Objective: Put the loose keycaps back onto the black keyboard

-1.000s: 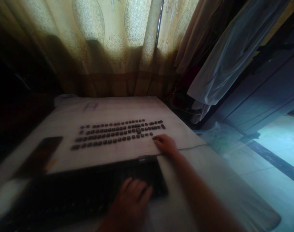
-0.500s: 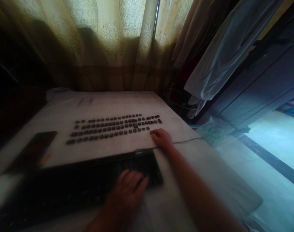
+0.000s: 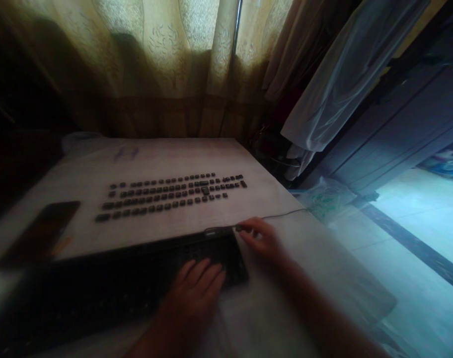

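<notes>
A long black keyboard (image 3: 118,278) lies across the near part of the table, dark and partly blurred. My left hand (image 3: 196,291) rests on its right part, palm down, fingers stretched out and holding nothing. Just beyond the keyboard's far right corner is my right hand (image 3: 262,241), thumb and finger pinched on a small dark keycap (image 3: 239,227). Behind the keyboard, several rows of loose black keycaps (image 3: 167,196) are laid out on the white table cover.
A dark phone-like slab (image 3: 43,231) lies on the left, with a small orange item (image 3: 61,246) beside it. A thin cable (image 3: 284,214) runs toward the table's right edge. Patterned curtains (image 3: 167,64) hang behind; a clear plastic bag (image 3: 325,196) is at the right.
My right hand has come back from the right end of the nearest keycap row toward the keyboard's corner, carrying a keycap. The left hand stays on the keyboard, fingers slightly straighter.
</notes>
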`<state>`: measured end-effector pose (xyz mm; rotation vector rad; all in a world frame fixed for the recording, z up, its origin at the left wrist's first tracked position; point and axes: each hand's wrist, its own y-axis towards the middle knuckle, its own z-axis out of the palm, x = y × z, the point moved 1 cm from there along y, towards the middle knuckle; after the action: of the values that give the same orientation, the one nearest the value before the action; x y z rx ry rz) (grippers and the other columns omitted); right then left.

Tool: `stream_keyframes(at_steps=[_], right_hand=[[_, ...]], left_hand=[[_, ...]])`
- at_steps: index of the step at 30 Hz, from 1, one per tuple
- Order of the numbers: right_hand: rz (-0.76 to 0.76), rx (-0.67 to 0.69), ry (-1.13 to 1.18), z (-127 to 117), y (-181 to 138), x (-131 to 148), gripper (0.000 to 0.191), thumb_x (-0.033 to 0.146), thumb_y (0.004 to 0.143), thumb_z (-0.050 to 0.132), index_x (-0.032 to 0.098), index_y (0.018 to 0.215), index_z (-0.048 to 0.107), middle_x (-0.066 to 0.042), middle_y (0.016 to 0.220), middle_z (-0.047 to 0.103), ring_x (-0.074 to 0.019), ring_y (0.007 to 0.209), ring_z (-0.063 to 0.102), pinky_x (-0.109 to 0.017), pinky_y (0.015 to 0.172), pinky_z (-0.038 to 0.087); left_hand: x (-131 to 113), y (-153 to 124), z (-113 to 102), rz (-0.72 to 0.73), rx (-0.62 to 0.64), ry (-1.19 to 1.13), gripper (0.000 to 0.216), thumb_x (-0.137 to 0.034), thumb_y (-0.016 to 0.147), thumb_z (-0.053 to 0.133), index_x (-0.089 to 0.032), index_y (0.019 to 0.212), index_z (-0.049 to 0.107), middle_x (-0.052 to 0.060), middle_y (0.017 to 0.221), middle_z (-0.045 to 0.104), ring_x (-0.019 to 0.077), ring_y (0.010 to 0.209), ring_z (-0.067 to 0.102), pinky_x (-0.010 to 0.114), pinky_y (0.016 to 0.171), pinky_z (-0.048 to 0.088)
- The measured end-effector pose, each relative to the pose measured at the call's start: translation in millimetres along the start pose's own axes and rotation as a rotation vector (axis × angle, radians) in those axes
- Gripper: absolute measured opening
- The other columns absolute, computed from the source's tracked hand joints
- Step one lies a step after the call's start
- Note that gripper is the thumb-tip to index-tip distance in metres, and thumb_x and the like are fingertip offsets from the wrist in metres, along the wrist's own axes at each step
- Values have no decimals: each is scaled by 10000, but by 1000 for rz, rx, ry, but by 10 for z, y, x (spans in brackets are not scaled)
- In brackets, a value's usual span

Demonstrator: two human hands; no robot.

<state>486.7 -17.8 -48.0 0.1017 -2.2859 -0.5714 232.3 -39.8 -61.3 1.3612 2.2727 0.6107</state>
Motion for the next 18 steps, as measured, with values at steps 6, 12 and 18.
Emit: stream_keyframes(at_steps=[6,12,18], right_hand=[[-139,128,134,-64,-328,164,210,194,796,677,221,992,747,-53,878,661,-181,796,640,-315,692,548],[-184,216,88,-48,-377,222,254,148,749,691,213,987,755,-79,947,644,-206,852,638,-346,719,561],[-142,275,105,-53,-356,276,238,151,746,709,219,968,763,-78,972,651,-214,895,642,-366,773,561]], left_hand=[[17,6,-11,21,49,42,329,-201,1014,426,-203,1264,639,36,1263,684,225,1189,577,418,1080,363],[29,15,-49,53,66,52,370,-141,994,421,-209,1294,626,50,1251,680,221,1192,569,409,1085,368],[-14,113,-66,40,61,75,355,-201,1019,412,-250,1294,632,76,1228,659,244,1152,577,440,1039,401]])
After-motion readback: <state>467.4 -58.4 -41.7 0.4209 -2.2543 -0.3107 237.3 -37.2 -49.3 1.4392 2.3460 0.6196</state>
